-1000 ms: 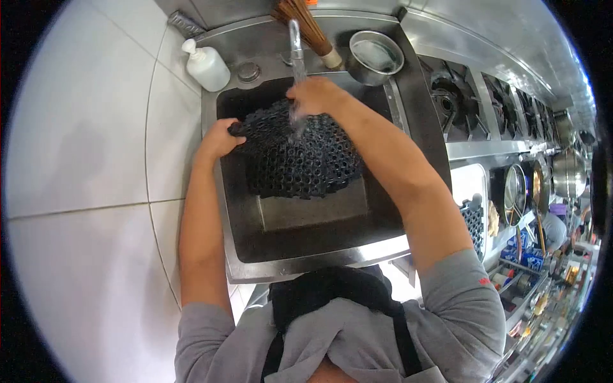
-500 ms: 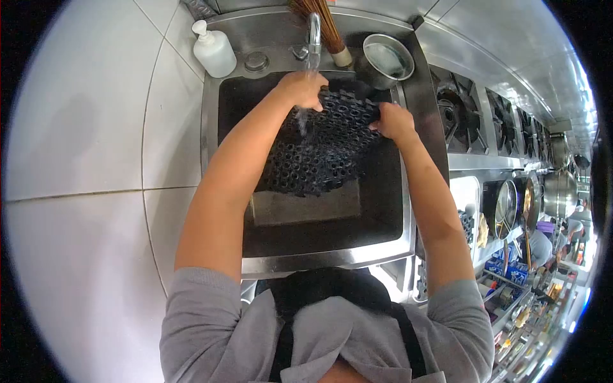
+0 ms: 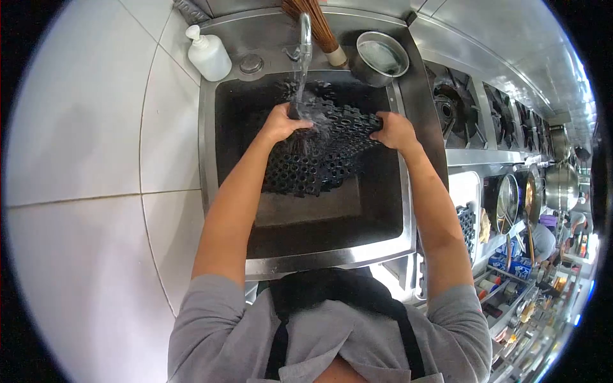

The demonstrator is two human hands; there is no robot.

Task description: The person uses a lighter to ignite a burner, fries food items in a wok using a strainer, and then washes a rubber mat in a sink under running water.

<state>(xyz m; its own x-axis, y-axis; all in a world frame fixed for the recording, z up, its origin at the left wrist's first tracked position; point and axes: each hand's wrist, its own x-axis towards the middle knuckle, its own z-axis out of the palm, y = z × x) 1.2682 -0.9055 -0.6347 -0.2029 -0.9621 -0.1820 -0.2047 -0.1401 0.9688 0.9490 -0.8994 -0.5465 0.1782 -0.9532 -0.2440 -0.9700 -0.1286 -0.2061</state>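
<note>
A black rubber mat with many round holes (image 3: 313,159) hangs inside the dark sink (image 3: 306,258), its lower part over the sink floor. My left hand (image 3: 281,124) grips the mat's upper left edge, thumb on top. At the upper right edge, my right hand (image 3: 393,130) is closed on the mat. Water from the faucet (image 3: 306,38) falls on the mat beside my left hand and splashes.
Behind the sink stand a white pump bottle (image 3: 209,56), a bundled bristle brush (image 3: 322,32) and a metal pot (image 3: 380,59). Stove burners (image 3: 454,105) line the right side. White tiled wall (image 3: 76,127) is at left. Far right, a person is partly visible.
My left hand has moved down and left, away from the faucet, with the mat's edge. The water now lands on the mat's upper part. My right hand has shifted slightly down.
</note>
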